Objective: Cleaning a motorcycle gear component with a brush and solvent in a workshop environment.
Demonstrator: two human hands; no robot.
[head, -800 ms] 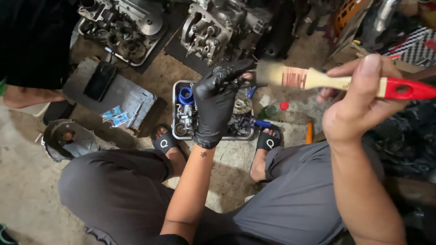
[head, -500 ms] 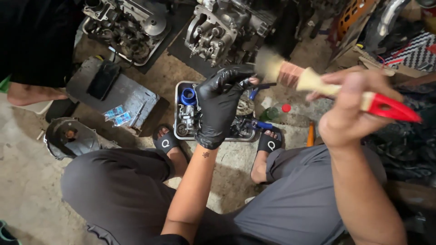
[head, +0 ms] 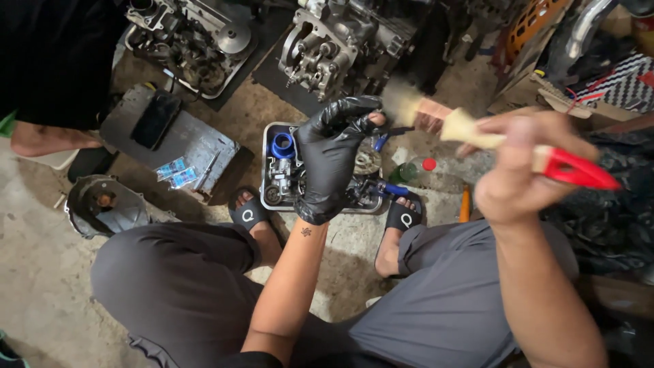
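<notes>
My left hand wears a black glove and pinches a thin dark rod-like part between thumb and fingers, above a metal tray. My bare right hand grips a paintbrush with a pale wooden ferrule and red handle. Its blurred bristles touch the small part at the left fingertips. The tray on the floor holds a blue ring-shaped part and several small metal engine pieces. I squat with both sandalled feet beside the tray.
Two engine blocks sit on dark mats at the top. A grey metal plate with a black phone lies left. A round engine cover lies at far left. Another person's leg is at left. A red-capped green bottle stands near my right foot.
The brush has tilted and swept down-left onto the part held by my left hand. The view has shifted slightly; my left hand stays above the tray.
</notes>
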